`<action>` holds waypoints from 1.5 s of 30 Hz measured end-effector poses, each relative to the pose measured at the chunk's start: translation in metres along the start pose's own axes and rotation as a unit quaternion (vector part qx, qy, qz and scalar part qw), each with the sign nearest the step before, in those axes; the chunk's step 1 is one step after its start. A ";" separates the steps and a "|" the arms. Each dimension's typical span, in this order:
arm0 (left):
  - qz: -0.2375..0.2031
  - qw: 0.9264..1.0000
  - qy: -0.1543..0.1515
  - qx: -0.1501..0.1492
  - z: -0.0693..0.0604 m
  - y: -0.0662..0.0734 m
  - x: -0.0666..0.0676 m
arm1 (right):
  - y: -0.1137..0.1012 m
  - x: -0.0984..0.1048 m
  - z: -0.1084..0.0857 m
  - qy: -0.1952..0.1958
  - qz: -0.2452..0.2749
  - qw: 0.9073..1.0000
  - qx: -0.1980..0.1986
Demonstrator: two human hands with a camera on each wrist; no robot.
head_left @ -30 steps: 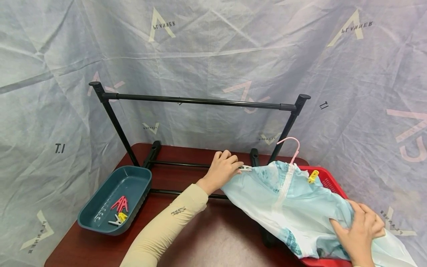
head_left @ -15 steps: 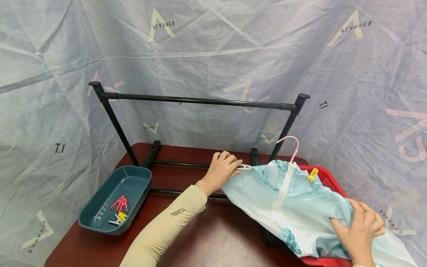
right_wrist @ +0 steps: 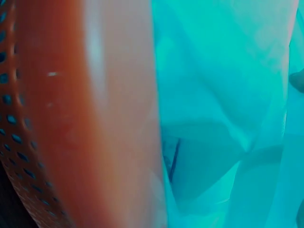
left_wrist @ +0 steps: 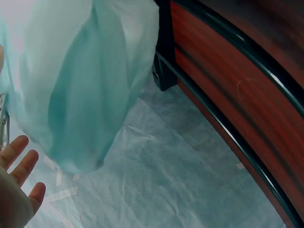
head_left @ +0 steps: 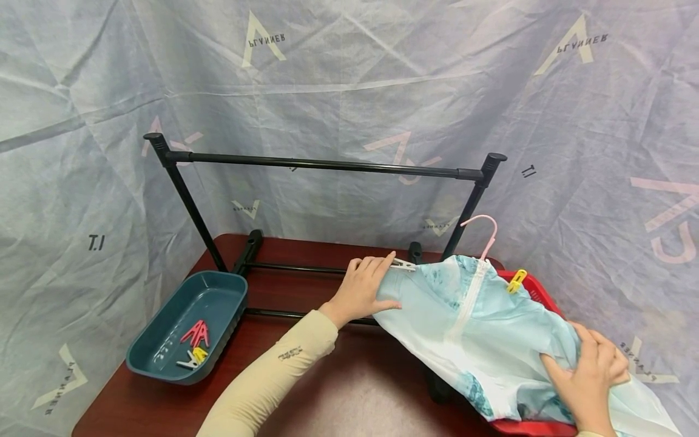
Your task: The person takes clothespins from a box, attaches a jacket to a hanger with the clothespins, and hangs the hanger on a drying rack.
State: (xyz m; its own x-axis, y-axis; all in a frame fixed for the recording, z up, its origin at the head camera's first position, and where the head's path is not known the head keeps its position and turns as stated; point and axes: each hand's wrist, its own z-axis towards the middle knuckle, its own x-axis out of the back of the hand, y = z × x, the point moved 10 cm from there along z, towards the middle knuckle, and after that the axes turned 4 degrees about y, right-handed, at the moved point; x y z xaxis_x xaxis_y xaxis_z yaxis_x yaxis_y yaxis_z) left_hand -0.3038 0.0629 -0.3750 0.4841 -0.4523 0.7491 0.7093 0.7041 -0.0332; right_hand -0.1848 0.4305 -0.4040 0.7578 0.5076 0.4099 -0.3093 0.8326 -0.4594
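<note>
A pale blue and white zip jacket (head_left: pixel 426 321) lies over the red basket (head_left: pixel 537 294), on a hanger (head_left: pixel 494 233) with a pink hook. On its left shoulder sits a white clothespin (head_left: pixel 403 265), on its right shoulder a yellow clothespin (head_left: pixel 516 281). My left hand (head_left: pixel 360 288) is beside the white clothespin with fingers extended and thumb apart; the left wrist view has its spread fingers (left_wrist: pixel 23 166) below the clothespin (left_wrist: pixel 4 126). With fingers and thumb my right hand (head_left: pixel 592 370) grips the jacket's right side. In the right wrist view only jacket cloth (right_wrist: pixel 213 71) and basket rim (right_wrist: pixel 118 118) are plain.
A black rack (head_left: pixel 327 164) with a high crossbar stands on the dark red table (head_left: pixel 349 376). At the left, a teal tray (head_left: pixel 218 288) contains pink clothespins (head_left: pixel 196 334), a yellow one (head_left: pixel 199 354) and a white one (head_left: pixel 188 362). A printed grey sheet hangs behind.
My left hand has let go of the white clothespin, its fingers straightening and thumb spreading. The hanger hook and the jacket's top have shifted slightly up and right. My right hand has hardly moved.
</note>
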 end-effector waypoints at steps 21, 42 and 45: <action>0.029 0.998 -0.051 0.036 -0.012 -0.002 -0.022 | 0.005 -0.001 -0.003 -0.024 -0.002 0.999 -0.042; 0.074 0.996 -0.027 0.050 -0.014 0.000 -0.028 | 0.011 -0.009 -0.010 -0.079 -0.013 0.993 -0.092; 0.078 0.995 -0.030 0.050 -0.015 0.000 -0.029 | 0.011 -0.010 -0.010 -0.083 -0.017 0.992 -0.093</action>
State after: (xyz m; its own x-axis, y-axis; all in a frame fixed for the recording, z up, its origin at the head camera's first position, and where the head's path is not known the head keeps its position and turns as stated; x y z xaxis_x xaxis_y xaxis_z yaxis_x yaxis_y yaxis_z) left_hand -0.3101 0.0677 -0.4073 0.5505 -0.3018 0.7784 0.5720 0.8155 -0.0884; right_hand -0.1897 0.4325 -0.4212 0.6567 0.5227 0.5436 -0.1627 0.8021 -0.5747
